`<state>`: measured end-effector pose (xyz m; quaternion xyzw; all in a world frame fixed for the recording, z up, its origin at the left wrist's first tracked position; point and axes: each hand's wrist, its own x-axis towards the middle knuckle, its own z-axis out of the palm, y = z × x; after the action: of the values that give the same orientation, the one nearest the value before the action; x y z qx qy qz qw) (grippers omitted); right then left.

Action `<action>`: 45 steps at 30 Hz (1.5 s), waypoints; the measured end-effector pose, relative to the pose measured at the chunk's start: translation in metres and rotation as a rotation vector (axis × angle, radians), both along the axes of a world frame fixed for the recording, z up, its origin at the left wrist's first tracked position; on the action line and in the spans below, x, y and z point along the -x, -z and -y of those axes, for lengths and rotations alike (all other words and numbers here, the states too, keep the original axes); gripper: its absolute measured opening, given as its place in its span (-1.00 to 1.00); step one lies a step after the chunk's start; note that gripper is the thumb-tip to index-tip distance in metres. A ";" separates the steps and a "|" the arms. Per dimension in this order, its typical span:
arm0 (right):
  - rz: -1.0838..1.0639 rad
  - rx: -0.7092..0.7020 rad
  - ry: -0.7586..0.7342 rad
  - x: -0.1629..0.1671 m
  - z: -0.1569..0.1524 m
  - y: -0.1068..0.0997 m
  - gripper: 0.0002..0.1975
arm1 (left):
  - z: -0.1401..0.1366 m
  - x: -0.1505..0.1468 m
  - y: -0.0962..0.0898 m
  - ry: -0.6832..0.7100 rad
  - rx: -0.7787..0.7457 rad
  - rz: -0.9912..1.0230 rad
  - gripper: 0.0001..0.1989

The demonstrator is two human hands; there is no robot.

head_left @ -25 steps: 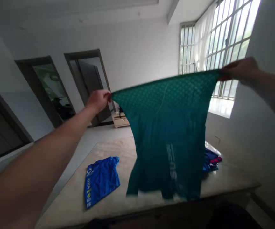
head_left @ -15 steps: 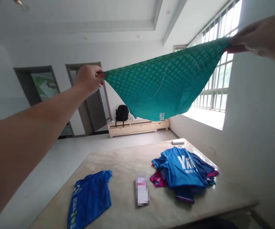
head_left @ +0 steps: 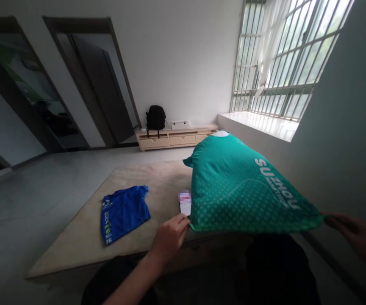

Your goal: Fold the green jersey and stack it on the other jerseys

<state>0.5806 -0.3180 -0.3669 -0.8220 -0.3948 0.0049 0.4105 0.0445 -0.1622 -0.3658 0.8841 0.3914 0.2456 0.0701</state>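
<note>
A green sports shirt (head_left: 240, 186) with white lettering billows over the right half of the table (head_left: 75, 250). My left hand (head_left: 170, 235) pinches its near left corner at the table's front edge. My right hand (head_left: 357, 237) pinches the near right corner, off past the table's right side. The shirt puffs up with air and hides the pile of clothes beneath it.
A folded blue shirt (head_left: 122, 212) lies on the left part of the table. A small white card (head_left: 185, 203) lies beside the green shirt's left edge. Beyond stand a low wooden cabinet (head_left: 176, 136) with a black backpack (head_left: 156, 117), dark doorways on the left and a barred window on the right.
Both hands swung the green shirt down from overhead to table level. It now balloons over the pile of blue clothes, which is hidden.
</note>
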 end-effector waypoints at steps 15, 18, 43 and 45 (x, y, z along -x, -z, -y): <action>-0.456 0.006 0.331 0.108 0.044 0.143 -0.18 | 0.074 -0.012 0.100 0.006 0.475 0.197 -0.84; -0.440 -0.021 0.318 0.106 0.043 0.150 -0.18 | 0.075 -0.017 0.104 0.021 0.490 0.197 -0.85; -0.424 -0.128 0.296 0.088 0.051 0.174 -0.32 | 0.075 -0.016 0.104 0.056 0.501 0.155 -0.86; -0.429 -0.130 0.294 0.088 0.051 0.174 -0.33 | 0.075 -0.016 0.103 0.058 0.499 0.150 -0.86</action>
<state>0.4925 -0.3685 -0.5406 -0.8226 -0.1749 0.0938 0.5329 0.0604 -0.2369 -0.4692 0.8296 0.4079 0.2043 0.3219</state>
